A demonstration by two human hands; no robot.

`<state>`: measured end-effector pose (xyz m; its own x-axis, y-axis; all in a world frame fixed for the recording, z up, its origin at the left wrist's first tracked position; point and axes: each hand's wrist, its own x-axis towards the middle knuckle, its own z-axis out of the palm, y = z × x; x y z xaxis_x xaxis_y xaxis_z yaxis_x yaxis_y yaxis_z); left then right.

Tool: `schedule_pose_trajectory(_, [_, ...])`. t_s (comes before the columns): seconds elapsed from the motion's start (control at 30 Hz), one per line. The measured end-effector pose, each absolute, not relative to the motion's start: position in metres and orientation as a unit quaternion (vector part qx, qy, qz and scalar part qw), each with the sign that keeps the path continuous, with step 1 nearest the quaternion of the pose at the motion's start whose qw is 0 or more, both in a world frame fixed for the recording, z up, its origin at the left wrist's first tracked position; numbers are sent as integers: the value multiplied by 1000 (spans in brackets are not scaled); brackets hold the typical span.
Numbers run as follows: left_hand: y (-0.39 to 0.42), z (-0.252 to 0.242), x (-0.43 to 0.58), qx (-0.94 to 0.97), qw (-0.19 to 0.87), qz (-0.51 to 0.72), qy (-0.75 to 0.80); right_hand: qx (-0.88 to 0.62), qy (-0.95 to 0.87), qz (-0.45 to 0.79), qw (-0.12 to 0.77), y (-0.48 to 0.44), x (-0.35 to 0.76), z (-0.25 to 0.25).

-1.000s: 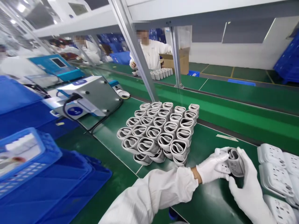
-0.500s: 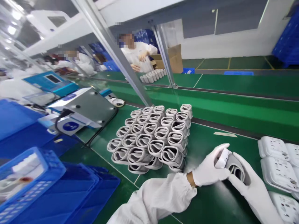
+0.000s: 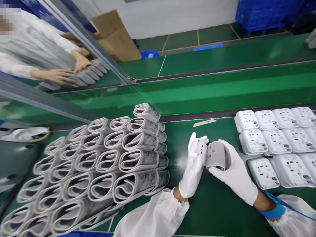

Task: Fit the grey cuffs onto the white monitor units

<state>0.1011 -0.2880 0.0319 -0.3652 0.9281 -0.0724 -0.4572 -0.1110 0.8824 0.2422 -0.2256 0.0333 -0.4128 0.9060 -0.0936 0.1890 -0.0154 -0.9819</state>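
Note:
My gloved left hand point(image 3: 194, 168) grips a small white plastic device housing point(image 3: 200, 148) whose face with dark slots is turned to the right. In my gloved right hand point(image 3: 234, 171) is a rolled grey cuff point(image 3: 215, 155) with small holes in its outer face. Housing and cuff are side by side, very close; I cannot tell whether they touch. Left of my hands stand stacked rows of rolled grey cuffs point(image 3: 138, 161). To the right, white housings point(image 3: 254, 141) of the same look lie in rows on the green table point(image 3: 212, 210).
A strip of tape point(image 3: 204, 123) sticks to the table beyond my hands. Behind it runs a green conveyor belt point(image 3: 209, 92). Metal posts point(image 3: 96, 42) rise at the left. Across the belt, a co-worker's hands point(image 3: 59, 75) touch grey cuffs near a cardboard box point(image 3: 116, 36).
My view has swung right and down, bringing more white housings into sight. The cuff has turned so its holed face shows, and the housing's slotted face now points toward it.

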Motion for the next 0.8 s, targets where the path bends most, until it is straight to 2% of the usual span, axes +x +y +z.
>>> schedule_pose_trajectory(0.4, [-295,32,95,405,458,656,442,-436,-677,510,302,-229,246,33])
schedule_pose_trajectory(0.8, [-298,33,92,462,455,613,451,-445,-706,453,313,-232,248,33])
